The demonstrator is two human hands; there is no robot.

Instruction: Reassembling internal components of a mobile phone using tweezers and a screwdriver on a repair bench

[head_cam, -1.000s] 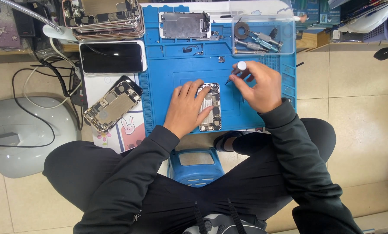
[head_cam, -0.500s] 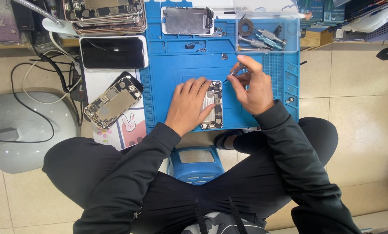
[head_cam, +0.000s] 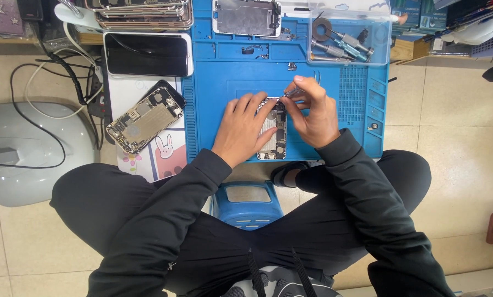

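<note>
Steadying opened phone (head_cam: 274, 132) on blue repair mat (head_cam: 213, 82) with left hand (head_cam: 241, 129) flat, fingers spread; right hand (head_cam: 311, 113) grip pinched on small screwdriver (head_cam: 291, 92), tip at phone's top edge. Screw work, likely; needs steady tip.

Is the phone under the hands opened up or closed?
Opened up. The phone lies flat on the blue mat with bare metal insides showing; the left hand steadies it, and the right hand holds a small tool.

Up-left of our hands we see a dark phone screen (head_cam: 146, 54); beyond them a detached grey screen (head_cam: 247, 17); up-right, blue boxes (head_cam: 417, 12).
</note>
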